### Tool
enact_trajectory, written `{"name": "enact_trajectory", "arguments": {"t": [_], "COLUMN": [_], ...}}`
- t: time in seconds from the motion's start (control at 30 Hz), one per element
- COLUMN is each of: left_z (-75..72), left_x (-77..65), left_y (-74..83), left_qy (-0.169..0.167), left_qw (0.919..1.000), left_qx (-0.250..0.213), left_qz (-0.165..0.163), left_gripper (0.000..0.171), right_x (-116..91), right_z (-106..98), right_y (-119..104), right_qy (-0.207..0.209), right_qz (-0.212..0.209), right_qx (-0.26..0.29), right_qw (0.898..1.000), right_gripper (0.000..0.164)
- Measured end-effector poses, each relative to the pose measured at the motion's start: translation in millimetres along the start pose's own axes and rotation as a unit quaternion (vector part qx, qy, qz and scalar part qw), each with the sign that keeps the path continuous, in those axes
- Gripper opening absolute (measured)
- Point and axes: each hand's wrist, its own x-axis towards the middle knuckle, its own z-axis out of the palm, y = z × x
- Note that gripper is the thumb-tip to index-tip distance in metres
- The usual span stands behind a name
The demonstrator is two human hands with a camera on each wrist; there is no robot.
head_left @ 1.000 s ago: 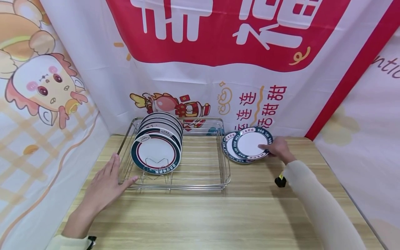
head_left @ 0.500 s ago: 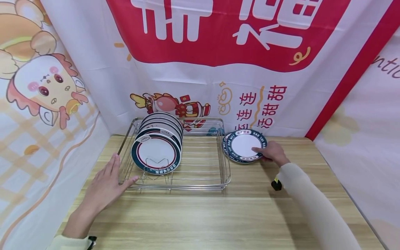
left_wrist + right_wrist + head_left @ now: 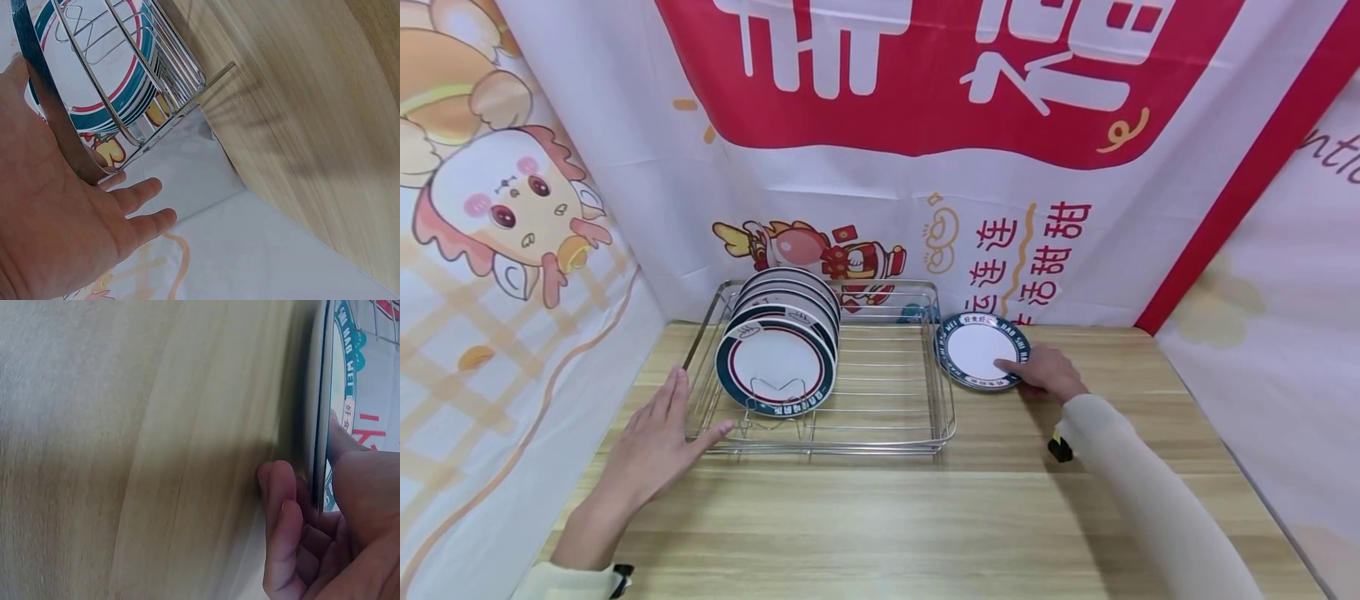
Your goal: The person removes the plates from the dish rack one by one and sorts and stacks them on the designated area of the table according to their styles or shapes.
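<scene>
Plate (image 3: 976, 348) on the right: just beside the wire rack (image 3: 850, 451), its left rim close enough to the side rails that touching or apart can't be told. Right wrist view shows two edges, one over the other, so likely a second plate beneath.

Your right hand (image 3: 1045, 373) pinches the near-right rim: thumb (image 3: 342, 439) on the face, fingers (image 3: 284, 519) curled low by the underside and near the table (image 3: 850, 525). Lowering or lifting, you can't tell from this.

Your left hand (image 3: 647, 442) touches the rack's left side, fingers extended, not wrapped round it. A light brace there should be enough; don't shove.

Handling advice: keep the rim level and centred over the lower one. If you set it down, slip the under-fingers out before the thumb; otherwise the edge may drop or trap them. Watch the rails, and leave the racked plates (image 3: 775, 367) unknocked.
</scene>
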Motion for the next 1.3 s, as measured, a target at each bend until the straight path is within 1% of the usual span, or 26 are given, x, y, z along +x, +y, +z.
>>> {"name": "enact_trajectory", "arguments": {"t": [0.13, 0.37, 0.47, 0.7, 0.83, 0.93, 1.03, 1.1, 1.3], "left_z": [0.0, 0.2, 0.1, -0.2, -1.0, -1.5, -1.5, -1.0, -0.2], "left_x": [-0.3, 0.2, 0.2, -0.5, -0.8, -0.7, -0.5, -0.3, -0.2], "left_y": [0.1, 0.0, 0.0, 0.7, 1.0, 1.1, 1.0, 0.7, 0.1], "left_qy": [0.000, -0.003, -0.005, -0.001, 0.000, -0.001, -0.001, -0.002, 0.000], "left_qw": [1.0000, 1.0000, 1.0000, 1.0000, 1.0000, 1.0000, 1.0000, 1.0000, 1.0000], "left_qx": [-0.001, 0.000, -0.002, -0.002, -0.001, 0.000, 0.000, 0.001, 0.001], "left_qz": [0.000, -0.001, -0.003, -0.001, 0.001, 0.002, 0.002, 0.002, 0.003], "left_gripper": [0.112, 0.112, 0.112, 0.112, 0.112, 0.112, 0.112, 0.112, 0.111], "right_x": [-1, -2, -3, -5, -10, -16, -21, -24, -34], "right_z": [1, -1, -4, -11, -21, -32, -44, -51, -65], "right_y": [-5, -5, -4, -3, -6, -10, -17, -23, -45], "right_qy": [-0.002, -0.008, -0.005, -0.022, -0.031, -0.036, -0.035, -0.029, -0.011], "right_qz": [-0.010, -0.001, -0.004, -0.005, -0.008, -0.015, -0.024, -0.037, -0.070], "right_qx": [-0.021, -0.030, -0.030, -0.033, -0.038, -0.031, -0.019, -0.018, -0.048], "right_qw": [1.000, 1.000, 1.000, 0.999, 0.999, 0.999, 0.999, 0.999, 0.996], "right_gripper": [0.072, 0.071, 0.069, 0.061, 0.062, 0.063, 0.060, 0.058, 0.058]}}
